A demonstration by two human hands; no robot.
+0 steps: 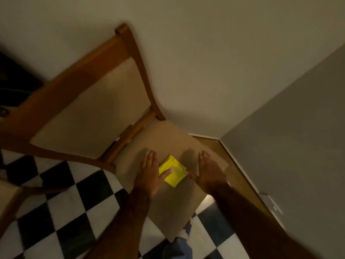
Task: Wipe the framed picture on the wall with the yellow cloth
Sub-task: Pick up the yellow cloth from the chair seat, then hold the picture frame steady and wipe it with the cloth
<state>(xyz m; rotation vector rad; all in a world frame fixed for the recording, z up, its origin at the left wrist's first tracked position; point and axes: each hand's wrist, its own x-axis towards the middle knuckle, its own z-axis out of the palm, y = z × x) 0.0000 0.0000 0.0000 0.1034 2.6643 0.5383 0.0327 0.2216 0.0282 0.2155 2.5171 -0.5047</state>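
Both hands reach down over a chair seat (168,206), fingers straight and together, palms flat and holding nothing. Left hand (151,174) lies with its thumb stretched across onto the near edge of the yellow cloth (172,172); right hand (209,172) sits on the cloth's other side, its thumb tip touching the cloth's corner. So the folded cloth lies flat on the tan cushion between the two hands, just beyond the thumbs. Past the fingertips rises the wooden chair back (89,113) with its padded panel, against a plain wall (205,62). Below the wrists spreads a black-and-white checkered floor (61,212).
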